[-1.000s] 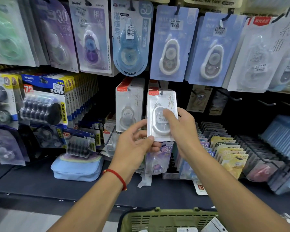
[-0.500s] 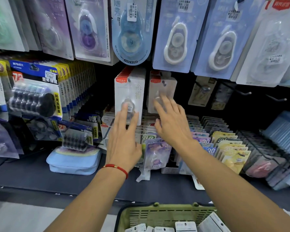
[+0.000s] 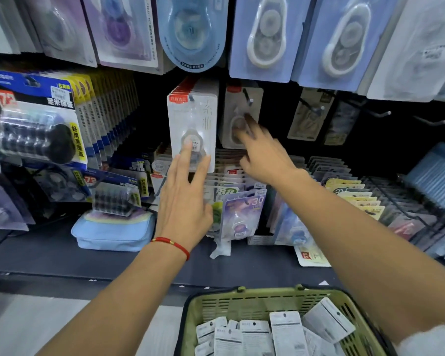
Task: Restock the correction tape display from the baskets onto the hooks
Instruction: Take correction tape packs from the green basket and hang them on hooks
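My left hand [image 3: 184, 199] is spread flat against the glossy white blister pack [image 3: 192, 127] hanging on its hook. Right hand [image 3: 263, 156], fingers loosely extended and blurry, touches the neighbouring pack [image 3: 238, 116]. More carded packs [image 3: 267, 332] sit in the slotted green plastic basket [image 3: 231, 303].

1 head-worn view looks forward and down, close to the hooks [image 3: 249, 98] and basket [image 3: 242, 301].

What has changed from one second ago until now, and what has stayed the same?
The white pack, held by both hands before, now hangs on its hook, pushed back. The right hand let go and reaches at it; the left hand moved to the neighbouring pack. The green basket stayed below.
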The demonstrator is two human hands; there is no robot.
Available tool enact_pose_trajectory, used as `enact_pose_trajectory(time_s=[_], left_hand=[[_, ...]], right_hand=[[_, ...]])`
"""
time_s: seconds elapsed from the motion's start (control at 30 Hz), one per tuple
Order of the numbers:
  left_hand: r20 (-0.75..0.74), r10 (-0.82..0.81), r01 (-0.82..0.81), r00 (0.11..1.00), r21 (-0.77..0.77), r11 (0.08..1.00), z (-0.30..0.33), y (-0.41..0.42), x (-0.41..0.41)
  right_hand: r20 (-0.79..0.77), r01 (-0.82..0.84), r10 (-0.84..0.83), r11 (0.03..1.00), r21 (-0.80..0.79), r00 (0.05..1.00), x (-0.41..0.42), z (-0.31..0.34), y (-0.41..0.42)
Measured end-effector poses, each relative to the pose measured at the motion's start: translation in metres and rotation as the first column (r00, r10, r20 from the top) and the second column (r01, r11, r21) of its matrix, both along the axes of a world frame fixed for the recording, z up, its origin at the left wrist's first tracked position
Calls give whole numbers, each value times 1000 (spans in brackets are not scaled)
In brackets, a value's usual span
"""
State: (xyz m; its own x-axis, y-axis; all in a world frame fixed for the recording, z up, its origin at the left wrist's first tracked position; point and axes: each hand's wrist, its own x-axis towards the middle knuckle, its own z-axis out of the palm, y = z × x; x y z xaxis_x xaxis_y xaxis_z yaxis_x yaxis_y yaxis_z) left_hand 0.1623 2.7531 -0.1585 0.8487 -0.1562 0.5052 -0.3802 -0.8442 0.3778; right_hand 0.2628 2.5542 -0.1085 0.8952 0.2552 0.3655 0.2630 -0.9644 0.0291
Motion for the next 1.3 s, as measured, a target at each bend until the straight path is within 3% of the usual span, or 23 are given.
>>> enact_pose_trajectory(time_s=[0.17, 0.23, 0.3, 0.37, 0.47, 0.57, 0.67, 0.8, 1.0, 1.1, 1.17, 1.23, 1.3], left_hand=[[-112, -102, 100, 988, -19, 995, -6, -4, -24], [-228, -127, 139, 965, 36, 990, -7, -9, -41], [-357, -147, 177, 923, 54, 983, -7, -14, -64], [-468, -164, 245, 868, 116, 963, -6, -17, -91], [-547, -138, 298, 826, 216, 930, -19, -16, -139], [-630, -160, 258, 760, 66, 964, -54, -22, -178], [-666, -147, 223, 731, 30, 974, -103, -33, -180], [-701, -74, 93, 710, -11, 996, -152, -42, -167], [-790, -70, 55, 609, -46, 997, -193, -54, -167], [-826, -101, -88, 554, -179, 980, -195, -55, -162], [-855, -116, -201, 506, -247, 948, -194, -56, -161], [-887, -166, -292, 430, -310, 905, -193, -56, -162], [-892, -252, -370, 375, -393, 842, -192, -56, -163]], right_hand=[[29, -40, 32, 926, 376, 999, -75, -23, -37], [-70, 9, 23, 907, 421, 997, -105, -37, -53], [-295, 62, 48, 933, 353, 954, -129, -54, -67], [-528, 76, 46, 975, 207, 848, -145, -77, -78], [-741, 76, -40, 997, 14, 670, -164, -126, -86], [-852, 120, -150, 987, -103, 501, -188, -194, -85], [-871, 275, -263, 949, -156, 415, -218, -270, -79], [-805, 577, -438, 803, -151, 399, -256, -337, -68], [-773, 655, -423, 755, -14, 472, -277, -353, -60], [-646, 744, -461, 615, 262, 609, -281, -337, -55], [-552, 751, -509, 464, 470, 660, -286, -321, -48], [-636, 726, -378, 174, 665, 673, -282, -304, -37], [-729, 722, -5, -132, 679, 684, -274, -287, -19]])
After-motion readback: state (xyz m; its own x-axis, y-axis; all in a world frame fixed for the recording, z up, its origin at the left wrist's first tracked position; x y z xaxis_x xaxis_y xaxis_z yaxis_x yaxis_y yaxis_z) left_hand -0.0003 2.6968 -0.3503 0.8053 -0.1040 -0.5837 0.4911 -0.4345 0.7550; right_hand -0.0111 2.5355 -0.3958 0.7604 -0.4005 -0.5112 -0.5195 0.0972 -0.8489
